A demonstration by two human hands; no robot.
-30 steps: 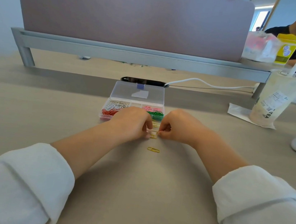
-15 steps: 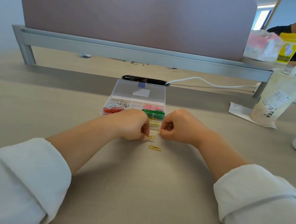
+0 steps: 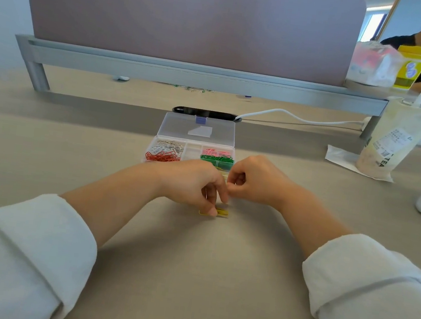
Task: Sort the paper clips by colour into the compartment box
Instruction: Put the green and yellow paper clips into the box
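Forearms in rolled white sleeves [image 3: 17,254] enter from near edge of beige tabletop [image 3: 188,277]. Left hand [image 3: 192,186] palm down, fingers curled, grip pinching yellow wire paper clip [image 3: 221,212] lying mid-tabletop. Right hand [image 3: 257,183] knuckles up, fingers curled, thumb against forefinger; cannot tell what grip holds. Just beyond, clear plastic compartment box [image 3: 220,136], lid open, sorted coloured clips [image 3: 163,157] inside.

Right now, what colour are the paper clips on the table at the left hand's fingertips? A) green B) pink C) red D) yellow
D: the paper clips under the left hand are yellow, lying on the table outside the compartment box.
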